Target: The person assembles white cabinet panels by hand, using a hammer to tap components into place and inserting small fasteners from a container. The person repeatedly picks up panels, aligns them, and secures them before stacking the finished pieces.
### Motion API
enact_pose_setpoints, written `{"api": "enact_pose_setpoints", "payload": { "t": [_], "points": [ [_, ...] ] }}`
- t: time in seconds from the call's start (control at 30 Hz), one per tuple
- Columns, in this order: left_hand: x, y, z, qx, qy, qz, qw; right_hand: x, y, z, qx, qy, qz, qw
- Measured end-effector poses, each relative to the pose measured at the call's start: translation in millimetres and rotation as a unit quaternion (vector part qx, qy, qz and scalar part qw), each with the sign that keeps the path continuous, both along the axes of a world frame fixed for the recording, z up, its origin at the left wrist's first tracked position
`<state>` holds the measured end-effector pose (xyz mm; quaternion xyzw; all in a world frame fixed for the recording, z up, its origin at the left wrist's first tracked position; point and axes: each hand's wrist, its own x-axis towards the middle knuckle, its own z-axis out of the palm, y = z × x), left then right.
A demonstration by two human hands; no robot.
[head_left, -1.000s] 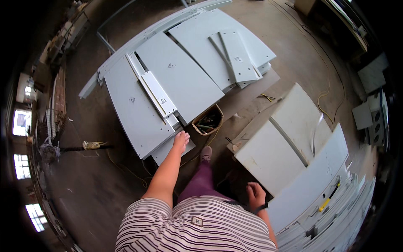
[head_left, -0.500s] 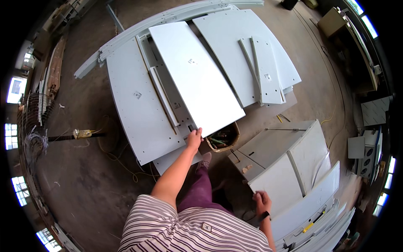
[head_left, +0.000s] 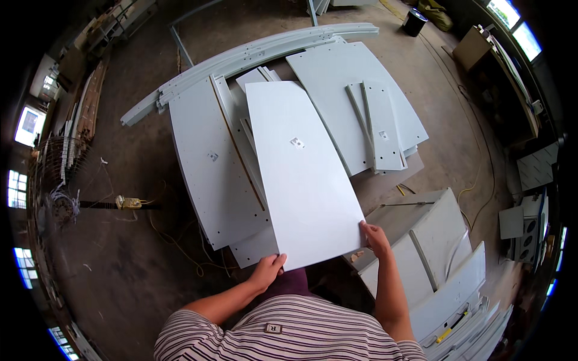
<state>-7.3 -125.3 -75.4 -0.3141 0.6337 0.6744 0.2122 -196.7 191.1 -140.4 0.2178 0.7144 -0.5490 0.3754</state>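
Note:
A long white panel [head_left: 307, 192] with a small label stretches away from my body over the stacked boards. My left hand [head_left: 267, 272] grips its near left corner, thumb on top and fingers underneath. At the near right corner my right hand [head_left: 376, 239] closes around the edge. Left of the held panel lies a pale grey-white board [head_left: 205, 150] with small holes along its sides. To the right is another wide board [head_left: 337, 90], with narrow drilled panels [head_left: 384, 129] lying on it.
Long white profiles [head_left: 241, 63] run behind the boards. At the right stands a pale cabinet-like box [head_left: 421, 228], with stacked strips and a yellow-handled tool [head_left: 444, 334] nearby. Yellow cable [head_left: 180, 246] trails across the floor on the left. A black bucket [head_left: 414, 23] stands far back.
The white panel has come toward me off the stack, covering the bin of offcuts. My right hand has risen from beside the cabinet and taken hold of the panel's right corner.

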Motion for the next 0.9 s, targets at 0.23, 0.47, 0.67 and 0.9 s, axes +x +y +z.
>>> {"api": "enact_pose_setpoints", "payload": {
  "t": [0.23,0.47,0.67,0.9],
  "points": [
    [38,-15,-1,0.185,-0.072,-0.024,0.980,42,-19,-23,0.215,0.177,0.050,0.959],
    [11,1,-83,0.163,-0.061,0.330,0.928,82,-25,51,0.306,0.214,0.071,0.925],
    [27,54,-34,0.061,-0.060,0.274,0.958,148,44,62,0.222,0.229,-0.031,0.947],
    [29,168,2,0.106,0.035,0.095,0.989,267,149,97,0.236,0.213,-0.214,0.924]
  ]
}}
